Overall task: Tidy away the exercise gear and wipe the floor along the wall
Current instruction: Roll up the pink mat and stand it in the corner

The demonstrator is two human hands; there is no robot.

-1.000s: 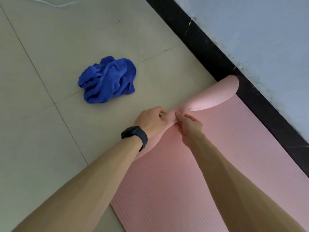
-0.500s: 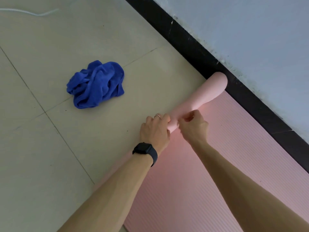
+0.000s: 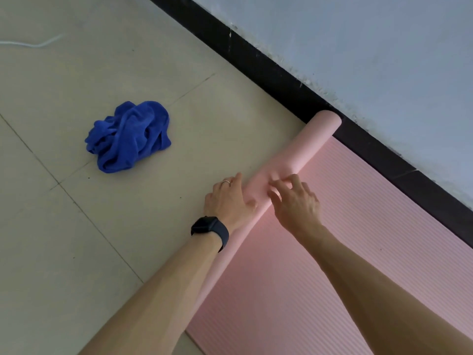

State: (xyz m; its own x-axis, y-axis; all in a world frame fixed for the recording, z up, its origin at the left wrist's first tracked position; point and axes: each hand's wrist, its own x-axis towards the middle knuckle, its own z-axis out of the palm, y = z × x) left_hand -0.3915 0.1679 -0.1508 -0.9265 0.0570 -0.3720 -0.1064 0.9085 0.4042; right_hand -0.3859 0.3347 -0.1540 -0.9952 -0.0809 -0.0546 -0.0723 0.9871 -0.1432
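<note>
So, left hand [image 3: 228, 201] and right hand [image 3: 298, 204] both curl fingers round the rolled end of the pink yoga mat [image 3: 303, 153], which lies along the black baseboard [image 3: 258, 65]; a crumpled blue towel [image 3: 130, 135] sits nearby on the floor tiles [image 3: 76, 252].

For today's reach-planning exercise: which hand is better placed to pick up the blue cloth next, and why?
Probably left: the left hand holds the rolled pink mat from the bare-floor side, toward the blue cloth; the right hand lies farther away.
</note>
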